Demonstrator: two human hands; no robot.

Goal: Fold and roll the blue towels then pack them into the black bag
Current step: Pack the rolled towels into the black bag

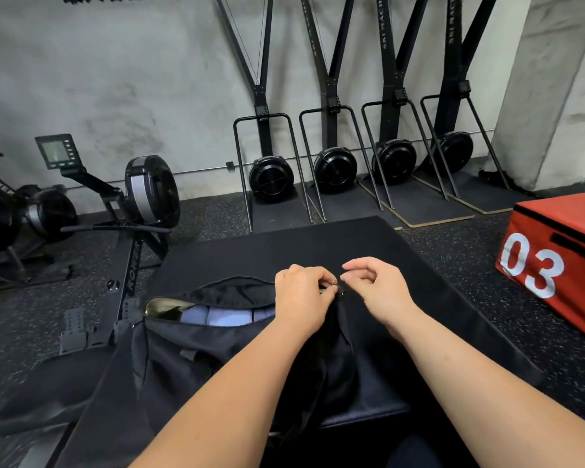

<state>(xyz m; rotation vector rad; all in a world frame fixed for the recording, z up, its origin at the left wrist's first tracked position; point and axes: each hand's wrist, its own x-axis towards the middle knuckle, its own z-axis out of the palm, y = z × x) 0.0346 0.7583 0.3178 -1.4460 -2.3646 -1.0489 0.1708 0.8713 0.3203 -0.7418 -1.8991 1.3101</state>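
On the black mat point(284, 244), the unzipped black bag point(190, 356) holds blue towels point(217, 315); the left hand point(301, 295) pinches its zipper end, the right hand point(375, 288) curls its fingers beside, grip unclear; zipping could snag a towel.

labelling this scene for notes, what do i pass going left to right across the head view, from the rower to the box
rowing machine → blue towels in the black bag → left hand → right hand → red box
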